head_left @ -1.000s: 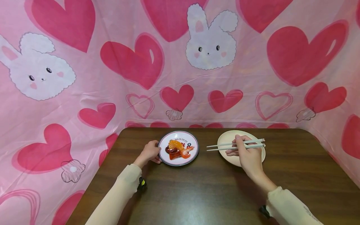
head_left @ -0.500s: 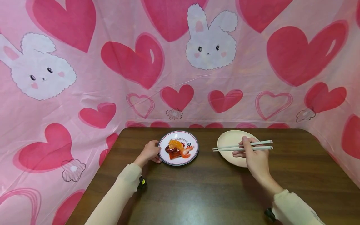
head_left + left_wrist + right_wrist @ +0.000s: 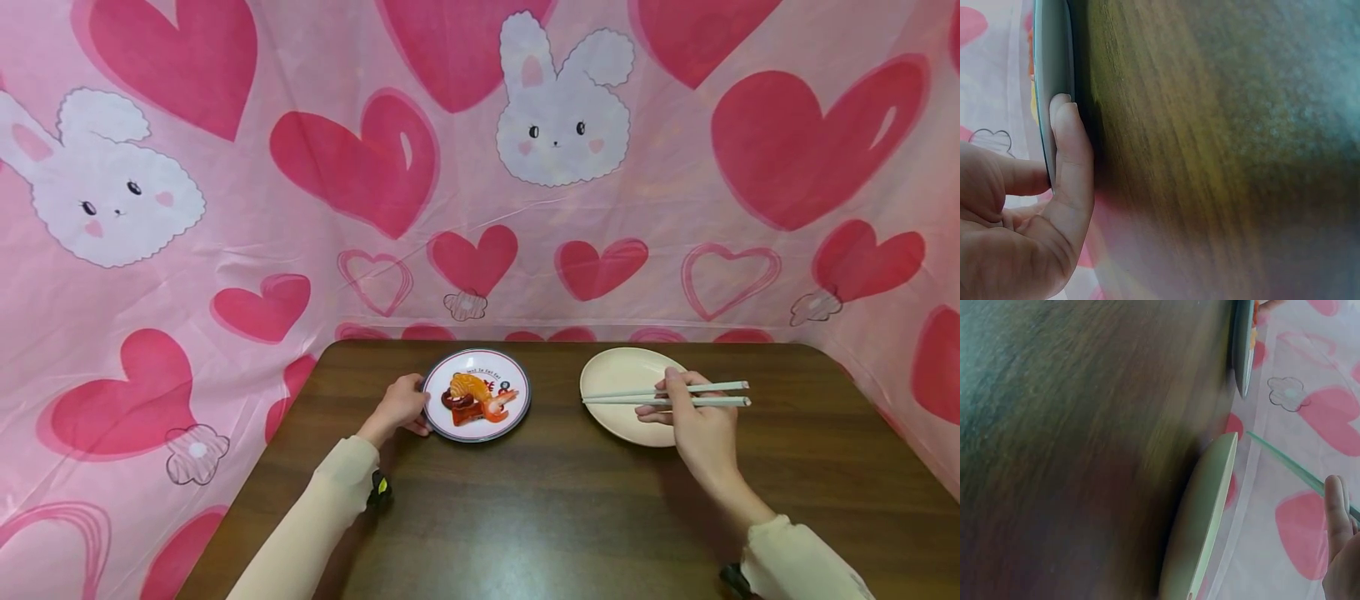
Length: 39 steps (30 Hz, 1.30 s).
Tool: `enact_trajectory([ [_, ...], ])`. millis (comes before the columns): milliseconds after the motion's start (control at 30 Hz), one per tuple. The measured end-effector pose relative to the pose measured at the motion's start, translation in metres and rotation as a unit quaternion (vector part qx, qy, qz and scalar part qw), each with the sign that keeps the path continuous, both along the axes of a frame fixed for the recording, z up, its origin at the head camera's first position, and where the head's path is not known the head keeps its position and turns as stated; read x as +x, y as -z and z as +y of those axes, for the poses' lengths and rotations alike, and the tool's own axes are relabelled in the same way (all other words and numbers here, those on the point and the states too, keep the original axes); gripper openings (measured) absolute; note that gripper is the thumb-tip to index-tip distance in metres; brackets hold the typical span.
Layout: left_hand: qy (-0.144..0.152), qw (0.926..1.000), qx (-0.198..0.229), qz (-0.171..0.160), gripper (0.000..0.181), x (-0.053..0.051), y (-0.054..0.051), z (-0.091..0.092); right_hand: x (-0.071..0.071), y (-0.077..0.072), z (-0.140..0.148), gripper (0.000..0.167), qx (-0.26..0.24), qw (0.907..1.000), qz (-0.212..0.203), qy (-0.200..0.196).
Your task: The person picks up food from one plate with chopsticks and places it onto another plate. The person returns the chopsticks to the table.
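My left hand [image 3: 400,405] pinches the left rim of a white plate [image 3: 457,364] with a dark edge and printed lettering. In the left wrist view, the hand's fingers [image 3: 1075,169] reach beneath the plate's rim [image 3: 1054,69]. On that plate lie a shrimp [image 3: 498,407], an orange-yellow ridged piece [image 3: 468,386] and reddish-brown pieces [image 3: 465,412]. My right hand [image 3: 697,421] holds a pair of pale green chopsticks [image 3: 622,396], tips pointing left. They hover over a cream plate [image 3: 622,371] with no food visible on it. The right wrist view shows them above that plate's rim [image 3: 1219,487].
Both plates stand near the back edge of a dark wooden table [image 3: 510,508]. A pink cloth [image 3: 465,200] with hearts and rabbit faces hangs behind and at the sides.
My right hand has moved to the right and slightly nearer with the chopsticks, whose tips went from between the plates to the cream plate's left rim. My left hand stays on its plate.
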State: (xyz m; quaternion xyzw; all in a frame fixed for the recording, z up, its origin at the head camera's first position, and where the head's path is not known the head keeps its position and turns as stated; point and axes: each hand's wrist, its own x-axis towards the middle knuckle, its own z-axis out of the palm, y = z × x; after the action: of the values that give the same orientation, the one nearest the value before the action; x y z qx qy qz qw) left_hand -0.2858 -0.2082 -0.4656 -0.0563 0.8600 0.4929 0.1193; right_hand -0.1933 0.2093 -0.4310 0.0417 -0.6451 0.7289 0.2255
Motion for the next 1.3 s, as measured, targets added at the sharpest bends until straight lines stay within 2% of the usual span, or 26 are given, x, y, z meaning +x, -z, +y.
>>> enact_trajectory([
  [367,-0.008,0.9999,0.007,-0.003,0.045,0.000,0.003,-0.001,0.009,0.001,0.007,0.042,-0.024,0.9995,0.000,0.020],
  [567,-0.006,0.9998,0.018,0.001,0.045,-0.001,0.003,0.001,0.014,0.003,0.012,0.034,-0.038,0.9988,0.007,0.028],
  [933,-0.007,0.9999,0.011,0.000,0.045,-0.001,0.002,0.001,0.017,0.006,0.022,0.030,-0.047,0.9979,-0.003,0.045],
  [1300,-0.008,0.9999,0.008,-0.003,0.044,0.000,0.001,0.002,0.020,0.007,0.036,0.031,-0.061,0.9962,0.004,0.062],
])
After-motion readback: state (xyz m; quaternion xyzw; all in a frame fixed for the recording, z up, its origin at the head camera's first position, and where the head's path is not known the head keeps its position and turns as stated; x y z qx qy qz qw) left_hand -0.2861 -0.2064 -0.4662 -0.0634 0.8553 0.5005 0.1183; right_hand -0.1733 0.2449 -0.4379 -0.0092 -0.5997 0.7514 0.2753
